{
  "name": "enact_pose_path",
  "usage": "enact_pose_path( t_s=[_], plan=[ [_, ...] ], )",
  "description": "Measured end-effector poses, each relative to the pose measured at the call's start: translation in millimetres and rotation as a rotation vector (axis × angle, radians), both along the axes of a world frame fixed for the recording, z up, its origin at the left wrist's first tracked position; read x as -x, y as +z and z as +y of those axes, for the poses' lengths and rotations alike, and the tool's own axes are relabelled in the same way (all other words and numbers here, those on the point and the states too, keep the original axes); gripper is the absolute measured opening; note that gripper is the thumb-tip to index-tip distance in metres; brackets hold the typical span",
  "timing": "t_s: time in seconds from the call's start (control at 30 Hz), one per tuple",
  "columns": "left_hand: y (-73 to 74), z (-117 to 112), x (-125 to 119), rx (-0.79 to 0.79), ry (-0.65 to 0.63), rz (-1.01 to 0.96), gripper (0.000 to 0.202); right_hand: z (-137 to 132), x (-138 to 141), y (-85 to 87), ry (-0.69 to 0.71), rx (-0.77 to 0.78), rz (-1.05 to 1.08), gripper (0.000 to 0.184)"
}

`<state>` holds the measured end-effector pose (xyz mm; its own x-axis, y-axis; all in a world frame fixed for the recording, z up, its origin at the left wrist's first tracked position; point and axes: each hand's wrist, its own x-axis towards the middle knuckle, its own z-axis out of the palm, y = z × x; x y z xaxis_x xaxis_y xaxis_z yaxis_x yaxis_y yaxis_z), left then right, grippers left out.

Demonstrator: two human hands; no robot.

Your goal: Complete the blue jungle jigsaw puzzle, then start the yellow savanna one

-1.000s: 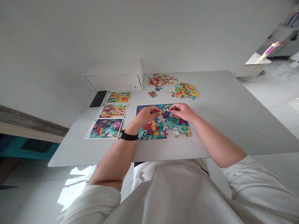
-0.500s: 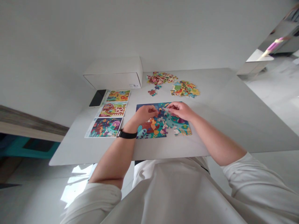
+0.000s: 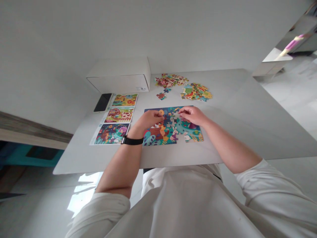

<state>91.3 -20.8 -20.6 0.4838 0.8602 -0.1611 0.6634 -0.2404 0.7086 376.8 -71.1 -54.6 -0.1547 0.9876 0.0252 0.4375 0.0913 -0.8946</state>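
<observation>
A partly joined jigsaw puzzle (image 3: 160,134) with a dark, colourful animal scene lies flat on the table before me. Grey gaps show in its middle and at its lower edge, beside a white rabbit. My left hand (image 3: 151,119), with a black band on the wrist, rests over the puzzle's upper left, fingers pinched together. Over the upper right, close to a gap, my right hand (image 3: 192,115) is curled with thumb and forefinger close together. Whatever either set of fingertips holds is too small or hidden to make out.
Two piles of loose puzzle pieces, one pinkish (image 3: 170,80) and one yellow-green (image 3: 196,92), lie behind the puzzle. Near them are two stray pieces (image 3: 161,96). At left are three picture sheets (image 3: 112,134), a phone (image 3: 102,102) and a white box (image 3: 119,82) against the wall.
My left hand has shifted slightly left. My right fingertips have moved slightly up and right, showing more of the gap beside them. The view has tilted a little.
</observation>
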Motion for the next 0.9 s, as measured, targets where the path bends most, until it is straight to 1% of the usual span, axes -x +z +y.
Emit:
enact_pose_path(
  t_s=[0.13, 0.3, 0.4, 0.6, 0.8, 0.9],
  plan=[
    [-2.5, 3.1, 1.6, 0.013, -0.006, -0.015, 0.032, -0.3, -1.6, 0.7, -0.022, 0.011, -0.037, 0.021],
    [-2.4, 3.8, 1.8, 0.044, -0.013, -0.021, 0.032, 0.4, -4.2, 3.9, -0.106, -0.072, -0.167, 0.018],
    [0.1, 2.1, 0.5, 0.057, -0.026, -0.018, 0.032, 0.9, -5.3, 5.8, -0.133, -0.081, -0.196, 0.018],
    [0.3, -1.6, -2.0, 0.087, -0.062, -0.053, 0.035, 0.2, -4.2, 5.8, -0.103, -0.072, -0.180, 0.018],
    [-3.9, -2.3, -3.0, 0.092, -0.082, -0.064, 0.032, -0.6, -0.9, 2.6, -0.022, 0.007, -0.065, 0.023],
    [-3.6, -2.7, -3.9, 0.100, -0.080, -0.072, 0.031, -0.9, 0.0, 1.8, -0.003, 0.016, -0.023, 0.023]
  ],
)
